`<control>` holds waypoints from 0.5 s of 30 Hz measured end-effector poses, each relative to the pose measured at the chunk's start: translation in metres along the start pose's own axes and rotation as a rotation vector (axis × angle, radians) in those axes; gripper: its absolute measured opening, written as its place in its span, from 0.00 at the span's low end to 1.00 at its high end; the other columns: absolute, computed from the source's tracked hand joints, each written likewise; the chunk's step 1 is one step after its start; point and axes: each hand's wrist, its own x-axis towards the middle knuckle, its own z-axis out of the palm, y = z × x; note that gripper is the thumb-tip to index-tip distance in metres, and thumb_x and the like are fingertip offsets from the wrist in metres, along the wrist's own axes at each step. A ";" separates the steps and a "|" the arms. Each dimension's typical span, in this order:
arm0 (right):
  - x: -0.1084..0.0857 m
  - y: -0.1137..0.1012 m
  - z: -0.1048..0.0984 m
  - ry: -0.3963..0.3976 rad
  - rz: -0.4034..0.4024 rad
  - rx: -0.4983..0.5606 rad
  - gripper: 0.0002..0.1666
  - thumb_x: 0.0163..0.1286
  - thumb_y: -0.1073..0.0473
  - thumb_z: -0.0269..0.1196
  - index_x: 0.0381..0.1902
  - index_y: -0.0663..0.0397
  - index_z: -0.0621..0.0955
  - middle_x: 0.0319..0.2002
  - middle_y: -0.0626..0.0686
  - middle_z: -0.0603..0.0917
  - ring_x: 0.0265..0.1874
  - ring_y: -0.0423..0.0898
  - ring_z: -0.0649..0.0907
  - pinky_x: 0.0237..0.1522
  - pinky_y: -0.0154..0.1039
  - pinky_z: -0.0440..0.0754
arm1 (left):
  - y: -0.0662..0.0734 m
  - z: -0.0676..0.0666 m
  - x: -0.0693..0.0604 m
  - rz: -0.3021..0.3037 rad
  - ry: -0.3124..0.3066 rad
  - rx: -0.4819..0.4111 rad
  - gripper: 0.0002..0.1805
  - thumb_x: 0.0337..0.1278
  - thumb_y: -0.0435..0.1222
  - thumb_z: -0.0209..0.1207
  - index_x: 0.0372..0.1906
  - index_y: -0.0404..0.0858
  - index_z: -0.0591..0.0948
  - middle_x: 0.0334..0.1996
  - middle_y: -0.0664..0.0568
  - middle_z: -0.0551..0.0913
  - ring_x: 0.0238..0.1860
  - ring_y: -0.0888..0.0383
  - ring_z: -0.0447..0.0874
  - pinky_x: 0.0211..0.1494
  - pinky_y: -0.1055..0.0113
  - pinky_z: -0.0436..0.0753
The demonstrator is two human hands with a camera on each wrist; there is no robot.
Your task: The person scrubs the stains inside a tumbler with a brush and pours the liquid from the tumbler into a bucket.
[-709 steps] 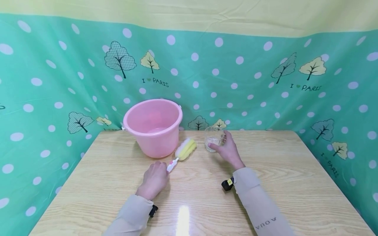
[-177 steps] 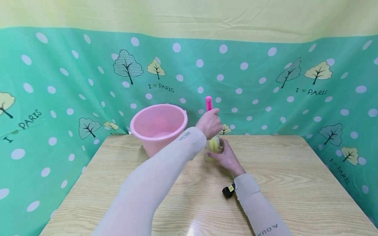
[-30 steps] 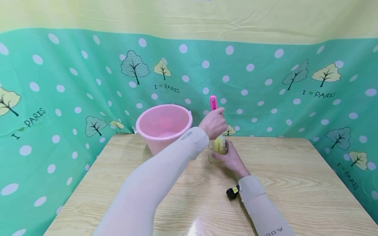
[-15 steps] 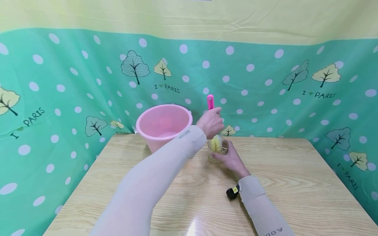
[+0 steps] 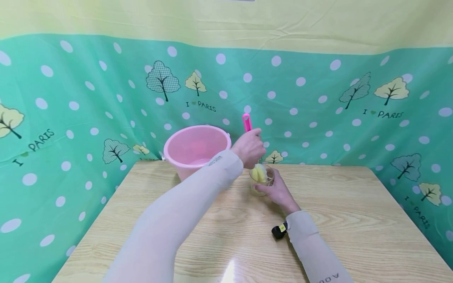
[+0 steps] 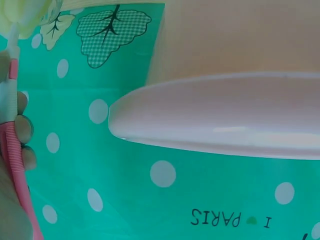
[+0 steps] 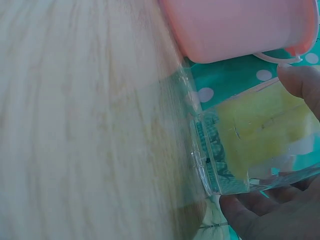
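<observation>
My left hand [image 5: 249,148] grips the pink and white handle [image 5: 247,122] of a cup brush, which slants with its pink end up. The brush's yellow and white sponge head [image 5: 259,173] is down inside a clear glass cup [image 5: 271,177]. My right hand [image 5: 279,192] holds that cup at the table, thumb on the near side. In the right wrist view the yellow sponge [image 7: 270,125] shows through the glass wall [image 7: 220,172], the thumb and fingers on opposite sides. The left wrist view shows fingers [image 6: 24,129] curled round the brush handle [image 6: 14,160].
A pink bucket [image 5: 178,162] stands at the back left of the wooden table [image 5: 339,220], close behind my left forearm. A green dotted curtain [image 5: 301,102] hangs behind the table and at both sides.
Much earlier the brush lay low beside the bucket; its sponge is now inside the cup. Over the last second the handle top and left hand have shifted left; the right hand keeps its place.
</observation>
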 end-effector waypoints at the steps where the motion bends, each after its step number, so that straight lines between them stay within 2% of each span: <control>1: 0.000 0.000 0.000 0.000 0.002 0.001 0.56 0.53 0.49 0.73 0.71 0.51 0.54 0.69 0.58 0.60 0.62 0.56 0.66 0.63 0.53 0.65 | 0.000 0.000 0.000 0.000 -0.002 -0.006 0.09 0.49 0.49 0.56 0.32 0.51 0.81 0.26 0.59 0.79 0.32 0.57 0.72 0.53 0.60 0.59; 9: 0.001 0.001 0.001 0.022 0.018 0.000 0.54 0.55 0.52 0.72 0.71 0.50 0.54 0.65 0.55 0.63 0.59 0.54 0.68 0.62 0.52 0.65 | 0.002 -0.003 0.000 0.010 0.016 -0.023 0.11 0.50 0.51 0.57 0.33 0.51 0.81 0.27 0.60 0.80 0.32 0.57 0.72 0.52 0.61 0.60; 15: 0.002 0.001 0.001 0.022 0.012 0.015 0.52 0.55 0.54 0.72 0.71 0.50 0.54 0.61 0.54 0.68 0.59 0.53 0.70 0.64 0.51 0.63 | 0.004 -0.005 0.000 -0.005 0.029 -0.012 0.11 0.52 0.51 0.56 0.33 0.50 0.81 0.27 0.60 0.79 0.31 0.58 0.71 0.49 0.62 0.62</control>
